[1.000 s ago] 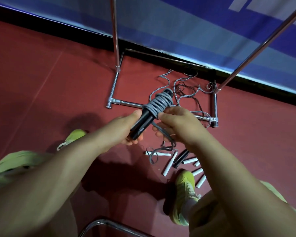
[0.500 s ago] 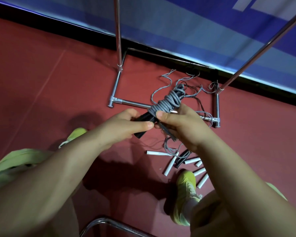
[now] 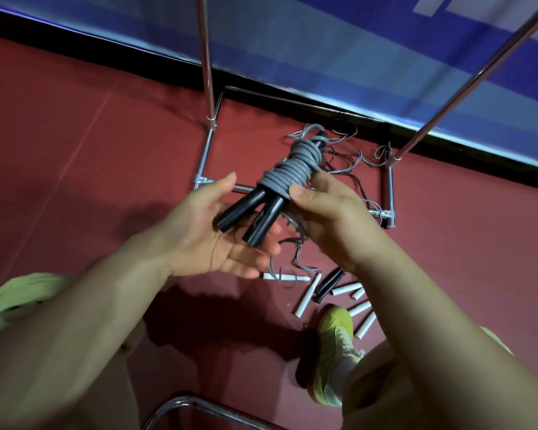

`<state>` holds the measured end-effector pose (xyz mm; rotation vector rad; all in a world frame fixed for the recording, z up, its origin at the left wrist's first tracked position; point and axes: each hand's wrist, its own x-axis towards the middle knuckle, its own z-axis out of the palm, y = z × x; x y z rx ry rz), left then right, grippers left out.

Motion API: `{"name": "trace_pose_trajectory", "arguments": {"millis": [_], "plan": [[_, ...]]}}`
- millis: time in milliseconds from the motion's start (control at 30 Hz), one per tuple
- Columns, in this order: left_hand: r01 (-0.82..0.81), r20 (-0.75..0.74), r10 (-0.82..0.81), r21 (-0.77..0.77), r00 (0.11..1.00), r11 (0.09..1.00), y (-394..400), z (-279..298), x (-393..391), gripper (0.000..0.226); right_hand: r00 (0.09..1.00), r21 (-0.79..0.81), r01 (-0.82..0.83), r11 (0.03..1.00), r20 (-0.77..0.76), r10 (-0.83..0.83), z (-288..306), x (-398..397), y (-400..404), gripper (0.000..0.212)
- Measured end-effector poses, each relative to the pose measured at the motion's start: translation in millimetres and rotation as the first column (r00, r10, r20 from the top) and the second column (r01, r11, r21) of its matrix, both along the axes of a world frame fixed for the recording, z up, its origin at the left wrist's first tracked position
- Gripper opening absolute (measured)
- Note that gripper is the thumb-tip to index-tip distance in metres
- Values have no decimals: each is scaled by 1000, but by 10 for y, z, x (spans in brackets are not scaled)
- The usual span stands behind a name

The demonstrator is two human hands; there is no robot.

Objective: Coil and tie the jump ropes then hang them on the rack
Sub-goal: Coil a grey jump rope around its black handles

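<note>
A jump rope bundle (image 3: 292, 169) with grey cord wound round two black handles hangs above the red floor. My right hand (image 3: 330, 218) grips the wound cord, thumb on the lowest turns. Under the handle ends lies my left hand (image 3: 212, 240), palm up with straight fingers, not closed round them. More jump ropes (image 3: 333, 290) with white and black handles and loose grey cord lie on the floor below. The chrome rack (image 3: 206, 72) stands behind, its base bars on the floor.
A blue banner wall (image 3: 354, 51) runs along the back. My yellow-green shoe (image 3: 333, 346) stands among the white handles. A curved chrome tube (image 3: 180, 405) shows at the bottom edge. Loose cords (image 3: 348, 159) lie tangled inside the rack's base.
My left hand let go of the black handles and opened beneath them. The bundle now hangs from my right hand alone, the two handles spread apart.
</note>
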<state>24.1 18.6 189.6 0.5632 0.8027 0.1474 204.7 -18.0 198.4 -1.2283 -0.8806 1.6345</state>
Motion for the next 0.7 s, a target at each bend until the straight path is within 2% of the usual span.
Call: {"name": "trace_pose_trajectory", "arguments": {"millis": [133,233,333,400,533,633,700], "plan": [[35,123,-27,-58,992,998,-36,46,2,74,986,65,-2,998,-168,13,55,-29,-8,34],[32,139,-23,-62,990,998,-28,80,-8,67,989,77,-34,996,-142,44,52,-35,0,32],[63,107,-59,-39,993,997,-25,61,-10,62,996,-12,-18,1000,-90,16,2,-25,12,33],[103,42,-103,3,994,995,-35,36,8,62,1000,-75,6,997,-12,-7,-53,-16,9,40],[134,-43,-132,55,990,989,-42,-16,38,65,942,-107,-52,993,324,84,-91,5,-16,42],[156,-71,-152,70,986,985,-44,-39,44,66,898,-115,-81,990,423,122,-82,-1,-18,57],[166,-102,-157,80,982,983,-44,-38,49,64,866,-108,-91,990,481,132,-56,-5,-14,50]]}}
